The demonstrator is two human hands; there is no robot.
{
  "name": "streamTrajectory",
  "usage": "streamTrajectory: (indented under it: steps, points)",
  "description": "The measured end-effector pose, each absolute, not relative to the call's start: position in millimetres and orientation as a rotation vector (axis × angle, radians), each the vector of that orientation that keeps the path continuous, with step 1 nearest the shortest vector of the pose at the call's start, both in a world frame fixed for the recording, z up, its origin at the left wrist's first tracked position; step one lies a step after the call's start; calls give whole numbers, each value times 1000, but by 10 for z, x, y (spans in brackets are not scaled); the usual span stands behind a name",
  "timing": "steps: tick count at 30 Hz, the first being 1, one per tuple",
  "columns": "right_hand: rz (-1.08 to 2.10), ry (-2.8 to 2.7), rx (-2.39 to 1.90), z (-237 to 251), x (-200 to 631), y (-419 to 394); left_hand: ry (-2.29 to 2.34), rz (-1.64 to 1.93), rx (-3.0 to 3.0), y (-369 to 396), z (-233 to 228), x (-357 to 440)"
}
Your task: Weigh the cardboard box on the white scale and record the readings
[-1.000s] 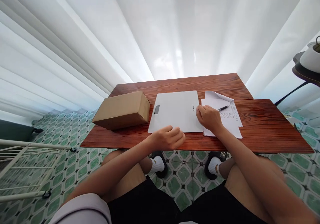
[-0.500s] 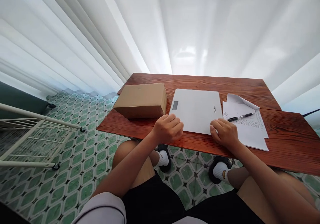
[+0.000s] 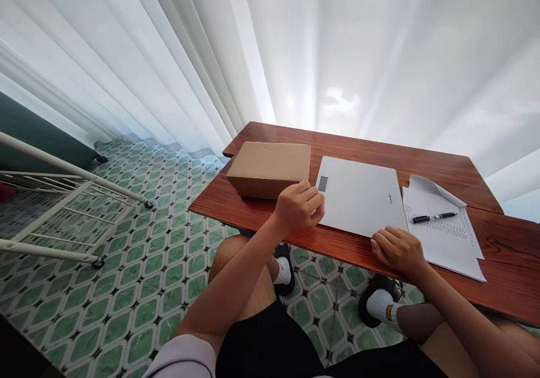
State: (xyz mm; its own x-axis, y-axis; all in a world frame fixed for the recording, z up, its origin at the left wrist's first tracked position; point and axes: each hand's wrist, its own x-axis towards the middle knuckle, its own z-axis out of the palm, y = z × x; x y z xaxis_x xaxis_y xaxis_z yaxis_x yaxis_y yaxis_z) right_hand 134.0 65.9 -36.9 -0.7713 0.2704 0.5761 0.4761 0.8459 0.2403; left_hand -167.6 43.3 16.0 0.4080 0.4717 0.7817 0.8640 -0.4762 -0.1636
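Note:
A flat white scale (image 3: 358,195) with a small grey display lies on the red-brown wooden table (image 3: 498,248). My left hand (image 3: 298,207) is loosely curled at the scale's near left corner, close to a brown cardboard box (image 3: 270,168) just to its left. Resting on the table's front edge, my right hand (image 3: 399,248) has its fingers bent and touches the scale's near right corner. Neither hand holds anything. A black pen (image 3: 433,217) lies on printed white papers (image 3: 447,234) right of the scale.
White curtains (image 3: 295,57) hang behind the table. A white metal rack (image 3: 54,198) lies on the green patterned tile floor (image 3: 139,265) to the left. My knees and white-socked feet show under the table.
My view has swung left. My right hand has drawn back from the scale's right side near the pen to the front edge. My left hand moved forward to the scale's left corner.

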Motion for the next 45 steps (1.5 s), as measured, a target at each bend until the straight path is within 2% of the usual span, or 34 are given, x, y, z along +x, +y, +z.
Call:
streamTrajectory:
  steps: [7,13,23,28,33,41,45]
  points:
    - [-696,-2562,-415,-333,1295,605,-1131,-972,-2107,457,126,-1684]
    - [-859,-2613,-316,-283,1273,574,-1302,-1019,-2078,441,160,-1862]
    - [-789,-2499,-326,-69,703,653,-1440,-1251,-1866,367,227,-2240]
    - [-484,-2401,-564,50,232,794,-1557,-1377,-1718,303,258,-2446]
    - [78,-2181,-933,128,-215,898,-1807,-1236,-1519,276,262,-2649]
    - [860,-1917,-978,-22,-574,990,-2130,-1097,-1347,282,185,-2851]
    - [1019,-1888,-1057,-31,-628,1012,-2244,-1079,-1356,277,165,-2883]
